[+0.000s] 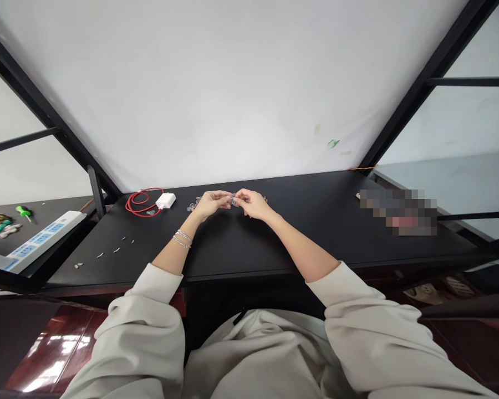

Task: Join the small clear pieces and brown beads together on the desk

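My left hand (212,204) and my right hand (253,203) meet above the back part of the black table (241,249). Fingers of both hands are closed in a pinch on a small clear piece (233,200) between them. Its exact shape is too small to tell. Beside my left hand, partly hidden by it, lie several small clear pieces (192,205). A bit of something brownish shows just past my right hand. Silvery bracelets circle my left wrist.
A white charger (166,200) with a coiled red cable (135,213) lies at the back left. Several tiny pieces (100,255) are scattered front left. A power strip (45,238) and green screwdriver (24,210) are further left. A blurred-out object (399,210) lies right. Black frame posts flank the table.
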Motion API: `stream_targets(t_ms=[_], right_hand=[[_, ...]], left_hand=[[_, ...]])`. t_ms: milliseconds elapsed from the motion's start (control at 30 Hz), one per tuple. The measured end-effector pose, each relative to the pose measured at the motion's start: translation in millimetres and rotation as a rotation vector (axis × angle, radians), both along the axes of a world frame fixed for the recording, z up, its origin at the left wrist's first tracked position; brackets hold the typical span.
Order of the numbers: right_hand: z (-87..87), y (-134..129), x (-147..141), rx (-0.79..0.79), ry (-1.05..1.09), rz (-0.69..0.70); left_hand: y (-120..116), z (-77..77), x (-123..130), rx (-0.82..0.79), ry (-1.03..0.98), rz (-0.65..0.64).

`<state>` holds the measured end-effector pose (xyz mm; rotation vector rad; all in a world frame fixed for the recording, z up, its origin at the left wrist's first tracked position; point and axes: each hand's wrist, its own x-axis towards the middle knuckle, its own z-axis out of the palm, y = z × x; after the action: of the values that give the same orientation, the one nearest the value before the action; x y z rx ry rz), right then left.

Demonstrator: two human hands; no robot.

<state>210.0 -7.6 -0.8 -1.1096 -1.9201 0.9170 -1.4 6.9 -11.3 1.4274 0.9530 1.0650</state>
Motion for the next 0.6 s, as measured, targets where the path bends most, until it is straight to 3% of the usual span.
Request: stream_targets(t_ms=[233,433,600], right_hand=[[-1.7,1.5,2.7,0.018,-0.003,0.055],[-1.1,1.2,0.9,-0.004,-0.028,0.010],[-4.9,9.7,2.4,0.089,-0.022,-0.094]], left_hand=[[-1.9,0.1,1.9,0.026,0.020,-0.024],[-2.1,-0.4,3.5,0.039,0.002,-0.042],[-0.3,-1.3,4.3,0.026,-0.014,-0.005]])
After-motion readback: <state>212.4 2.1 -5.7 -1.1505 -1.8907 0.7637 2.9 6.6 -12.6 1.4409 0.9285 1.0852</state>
